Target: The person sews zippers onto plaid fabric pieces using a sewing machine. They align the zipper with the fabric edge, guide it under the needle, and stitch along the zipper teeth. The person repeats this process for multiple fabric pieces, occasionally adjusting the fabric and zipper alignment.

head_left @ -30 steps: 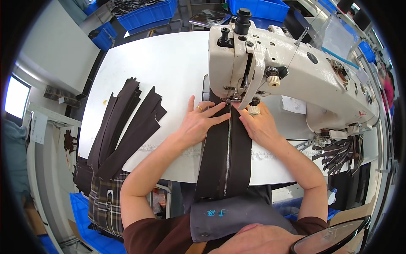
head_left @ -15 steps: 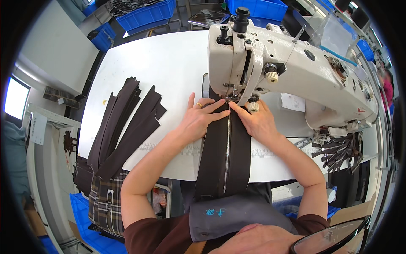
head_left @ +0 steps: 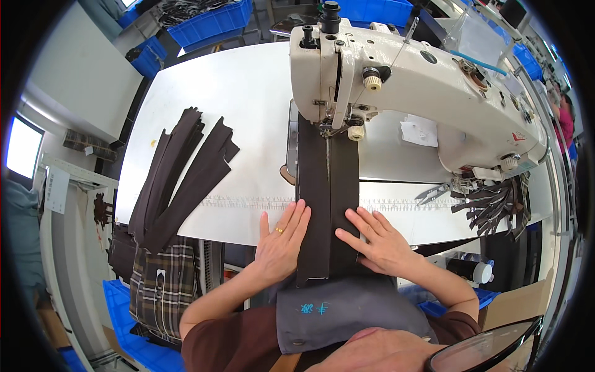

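Note:
A long dark brown fabric piece [head_left: 314, 217] runs from beneath the presser foot [head_left: 326, 129] of a white sewing machine [head_left: 396, 68] toward my body. A lengthwise line divides it, and a short stretch of zipper [head_left: 328, 149] shows close to the foot. My left hand [head_left: 284, 242] lies flat with fingers stretched out, its fingertips on the fabric's left edge. On the opposite edge rests my right hand [head_left: 379, 240], fingers spread. Neither hand grips the cloth. The fabric's near end hangs past the table edge above my grey apron [head_left: 353, 310].
Dark fabric strips [head_left: 180, 167] lie on the white table [head_left: 254, 80] at left. Thread snips [head_left: 432, 194] and a heap of cut strips [head_left: 493, 208] are at right. Plaid fabric [head_left: 162, 282] hangs over a blue bin [head_left: 118, 304]. A printed ruler [head_left: 248, 203] crosses the table.
Both hands have come back from the presser foot to the fabric's near part and flattened out. The long metal zipper line is now mostly covered. The view has shifted slightly.

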A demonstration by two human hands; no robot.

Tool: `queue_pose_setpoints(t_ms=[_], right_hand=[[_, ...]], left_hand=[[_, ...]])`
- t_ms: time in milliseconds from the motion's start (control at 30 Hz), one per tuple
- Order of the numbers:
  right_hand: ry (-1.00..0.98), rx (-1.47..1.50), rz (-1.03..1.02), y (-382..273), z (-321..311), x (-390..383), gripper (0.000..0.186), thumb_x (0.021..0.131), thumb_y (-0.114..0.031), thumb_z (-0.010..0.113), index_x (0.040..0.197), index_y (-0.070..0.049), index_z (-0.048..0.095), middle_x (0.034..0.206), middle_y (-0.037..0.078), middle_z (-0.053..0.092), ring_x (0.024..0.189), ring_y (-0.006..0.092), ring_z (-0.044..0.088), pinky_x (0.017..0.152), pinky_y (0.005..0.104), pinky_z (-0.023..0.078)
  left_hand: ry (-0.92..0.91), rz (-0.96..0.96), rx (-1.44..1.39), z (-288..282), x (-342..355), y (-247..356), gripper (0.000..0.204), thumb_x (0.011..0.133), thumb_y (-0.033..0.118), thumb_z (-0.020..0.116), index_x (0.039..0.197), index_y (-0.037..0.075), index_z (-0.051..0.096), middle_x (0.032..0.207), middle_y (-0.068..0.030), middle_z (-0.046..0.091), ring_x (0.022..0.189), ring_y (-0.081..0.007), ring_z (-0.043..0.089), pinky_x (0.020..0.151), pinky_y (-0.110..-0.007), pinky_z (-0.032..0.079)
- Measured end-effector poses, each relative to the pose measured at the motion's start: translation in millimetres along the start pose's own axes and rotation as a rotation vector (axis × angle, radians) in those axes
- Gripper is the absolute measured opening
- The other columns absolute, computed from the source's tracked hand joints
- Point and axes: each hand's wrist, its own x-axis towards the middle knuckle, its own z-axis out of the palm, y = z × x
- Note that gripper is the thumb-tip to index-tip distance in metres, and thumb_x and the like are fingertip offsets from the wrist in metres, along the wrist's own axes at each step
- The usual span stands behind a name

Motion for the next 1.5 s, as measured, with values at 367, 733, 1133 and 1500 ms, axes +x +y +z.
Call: queue_pose_setpoints(t_ms=[367, 733, 1133, 1500], right_hand=[[0.038, -0.109, 0.013, -9, 11, 10, 0.088, 0.06, -0.014, 0.074, 0.14, -0.015, 0.038, 0.145, 0.013, 0.033, 0.133, 0.0323, 0.032, 0.104, 0.0464, 0.034], [0.256, -0.067, -0.057, -3, 18, 7, 0.072, 0.066, -0.01, 0.064, 0.135, -0.014, 0.045, 0.143, 0.009, 0.038, 0.132, 0.03, 0.036, 0.105, 0.0476, 0.031], [0.231, 0.016, -0.018, 4, 10, 36, 0.046, 0.083, -0.03, 0.063, 0.123, -0.009, 0.054, 0.133, 0.009, 0.048, 0.123, 0.0297, 0.043, 0.102, 0.045, 0.036], [0.237, -0.016, 0.009, 0, 17, 34, 0.052, 0.078, -0.027, 0.069, 0.125, -0.01, 0.054, 0.134, 0.007, 0.047, 0.123, 0.0291, 0.043, 0.1, 0.0449, 0.038]], left_hand=[[0.433, -0.147, -0.373, 28, -10, -15, 0.027, 0.071, 0.017, 0.07, 0.096, 0.006, 0.069, 0.11, -0.0115, 0.066, 0.107, -0.0275, 0.061, 0.107, -0.053, 0.019], [0.132, 0.09, -0.304, 22, -5, -8, 0.037, 0.074, 0.019, 0.063, 0.109, 0.009, 0.064, 0.116, -0.0117, 0.061, 0.114, -0.0299, 0.055, 0.108, -0.062, 0.007], [0.127, 0.168, -0.193, 16, 1, -11, 0.039, 0.076, 0.019, 0.062, 0.114, 0.009, 0.062, 0.128, -0.0122, 0.051, 0.124, -0.0325, 0.043, 0.102, -0.066, 0.019], [0.232, 0.253, -0.28, 18, -6, -14, 0.025, 0.07, 0.02, 0.068, 0.094, 0.013, 0.069, 0.115, -0.0076, 0.06, 0.105, -0.0244, 0.056, 0.108, -0.059, 0.013]])
